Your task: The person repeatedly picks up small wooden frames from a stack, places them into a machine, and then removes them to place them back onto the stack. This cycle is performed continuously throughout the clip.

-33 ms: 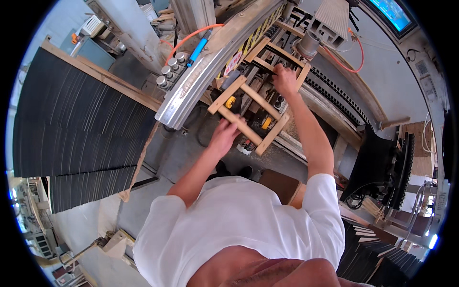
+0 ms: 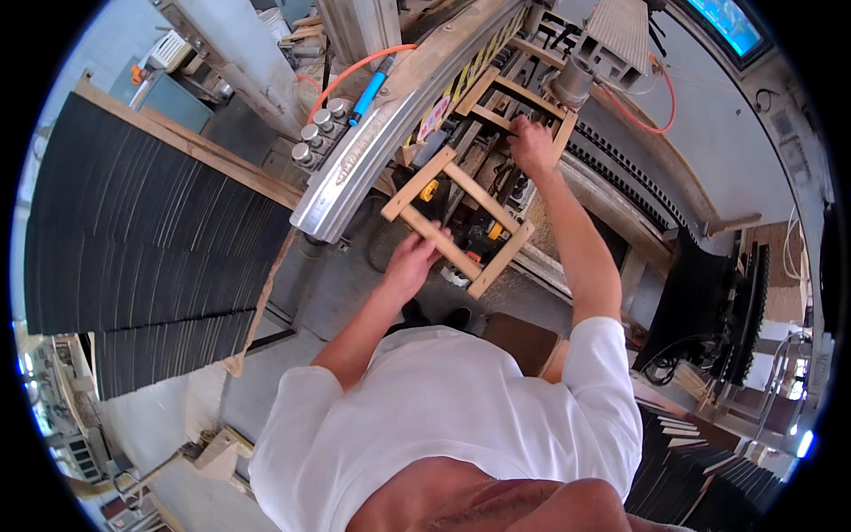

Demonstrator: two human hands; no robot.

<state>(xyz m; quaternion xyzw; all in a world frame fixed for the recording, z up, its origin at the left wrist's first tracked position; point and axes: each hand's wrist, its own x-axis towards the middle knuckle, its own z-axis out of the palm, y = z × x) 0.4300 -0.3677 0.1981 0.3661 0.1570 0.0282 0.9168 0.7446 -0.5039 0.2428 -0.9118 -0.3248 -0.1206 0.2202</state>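
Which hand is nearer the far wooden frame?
Right. The right hand is at the far frame, by its near bar; the left hand is farther back, on the near frame.

Near frame (image 2: 484, 198): pale wood, two side bars (image 2: 503, 259) joined by two crossbars (image 2: 458, 257), open centre, set diagonally, held at one crossbar. Far frame (image 2: 479, 91): similar wood, lying just beyond, apart.

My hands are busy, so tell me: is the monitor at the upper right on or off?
On: the monitor glows bright blue, with lighter patches showing; what they say is too small to tell.
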